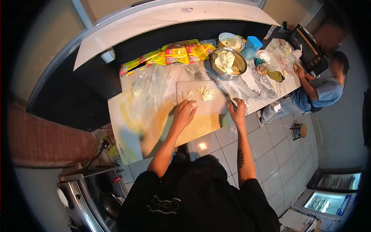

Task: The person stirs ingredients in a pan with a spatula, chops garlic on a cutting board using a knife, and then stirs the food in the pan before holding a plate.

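A pale cutting board lies on the marble-patterned table in front of me. On it sit a small pile of pale chopped strips and a few smaller bits to their left. My left hand rests at the board's left front part, fingers apart, with no held thing visible. At the board's right side, my right hand is closed around the handle of a knife. Its long blade points away from me and to the left, towards a metal bowl heaped with a pale food.
Behind the metal bowl stand a second bowl and a blue-lidded container. Yellow packets line the table's back edge. Plastic bags and a green item lie to the right, where another person works. A stool stands on the floor.
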Demonstrator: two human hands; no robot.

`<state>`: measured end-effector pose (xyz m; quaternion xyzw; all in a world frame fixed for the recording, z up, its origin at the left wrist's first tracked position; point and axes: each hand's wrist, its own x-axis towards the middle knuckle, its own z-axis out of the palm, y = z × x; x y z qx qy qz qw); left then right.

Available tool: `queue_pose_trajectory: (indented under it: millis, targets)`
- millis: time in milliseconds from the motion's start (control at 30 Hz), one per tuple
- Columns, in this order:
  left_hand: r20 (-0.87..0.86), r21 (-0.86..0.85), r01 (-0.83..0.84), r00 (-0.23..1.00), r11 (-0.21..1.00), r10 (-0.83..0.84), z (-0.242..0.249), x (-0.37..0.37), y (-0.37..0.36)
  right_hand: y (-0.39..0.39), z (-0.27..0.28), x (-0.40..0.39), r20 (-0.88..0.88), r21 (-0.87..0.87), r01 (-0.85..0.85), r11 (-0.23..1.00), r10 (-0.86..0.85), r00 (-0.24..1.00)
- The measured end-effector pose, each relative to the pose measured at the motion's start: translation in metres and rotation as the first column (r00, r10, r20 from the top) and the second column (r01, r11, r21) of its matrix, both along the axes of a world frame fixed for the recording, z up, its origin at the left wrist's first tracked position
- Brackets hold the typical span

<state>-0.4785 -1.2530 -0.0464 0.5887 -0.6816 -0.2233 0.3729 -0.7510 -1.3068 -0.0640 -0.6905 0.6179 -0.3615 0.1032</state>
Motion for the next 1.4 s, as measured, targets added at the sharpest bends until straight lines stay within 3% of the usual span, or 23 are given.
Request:
queue_pose_trajectory:
  millis: [67, 133, 300, 433, 500, 667, 733, 800, 933, 1000, 1100, 1267, 1400]
  targets:
    - [0.083, -0.148, -0.016, 0.996, 0.989, 0.028, -0.003, -0.006, -0.033, -0.009, -0.005, 0.001, -0.019, -0.013, -0.018, 1.0, 0.018, 1.0]
    - [0.066, -0.072, -0.011, 0.998, 0.997, 0.016, -0.01, -0.011, -0.063, -0.022, -0.009, 0.004, -0.092, 0.096, 0.046, 0.994, -0.037, 0.995]
    - [0.221, -0.048, -0.077, 0.972, 0.996, 0.086, -0.013, -0.029, -0.107, -0.04, -0.024, 0.004, -0.259, 0.197, -0.024, 0.98, 0.076, 0.963]
    - [0.282, -0.046, -0.085, 0.955, 0.995, 0.095, -0.027, -0.034, -0.125, -0.052, -0.029, -0.001, -0.251, 0.222, -0.089, 0.971, 0.145, 0.957]
    - [0.165, -0.061, -0.128, 0.977, 0.99, 0.137, -0.03, -0.038, -0.124, -0.052, -0.029, -0.004, -0.154, 0.219, -0.204, 0.954, 0.24, 0.958]
    - [0.053, -0.077, -0.209, 0.976, 0.975, 0.213, -0.028, -0.04, -0.129, -0.064, -0.014, -0.003, -0.167, 0.278, -0.304, 0.911, 0.357, 0.919]
    - [0.008, -0.083, -0.225, 0.974, 0.971, 0.226, -0.02, -0.041, -0.119, -0.061, -0.012, -0.001, -0.22, 0.356, -0.249, 0.901, 0.339, 0.915]
    - [-0.218, 0.11, -0.313, 0.918, 0.943, 0.331, -0.008, -0.038, -0.12, -0.065, -0.011, -0.001, -0.259, 0.368, -0.244, 0.897, 0.351, 0.9]
    - [-0.262, 0.078, -0.319, 0.907, 0.944, 0.328, -0.016, -0.019, -0.118, -0.071, -0.017, 0.001, -0.272, 0.386, -0.188, 0.903, 0.306, 0.912]
    - [-0.473, 0.059, -0.247, 0.846, 0.967, 0.245, -0.029, -0.014, -0.114, -0.069, -0.015, -0.004, -0.281, 0.415, -0.143, 0.899, 0.276, 0.919]
    - [-0.56, 0.094, -0.229, 0.792, 0.969, 0.242, -0.023, -0.006, -0.103, -0.062, 0.007, 0.001, -0.135, 0.393, -0.178, 0.902, 0.248, 0.959]
    - [-0.562, 0.199, -0.261, 0.759, 0.945, 0.328, -0.019, 0.02, -0.074, -0.025, 0.03, 0.014, -0.118, 0.413, -0.128, 0.902, 0.193, 0.974]
    - [-0.631, 0.197, -0.236, 0.712, 0.952, 0.307, -0.037, 0.033, -0.053, 0.008, 0.048, 0.045, 0.082, 0.475, -0.182, 0.861, 0.163, 0.983]
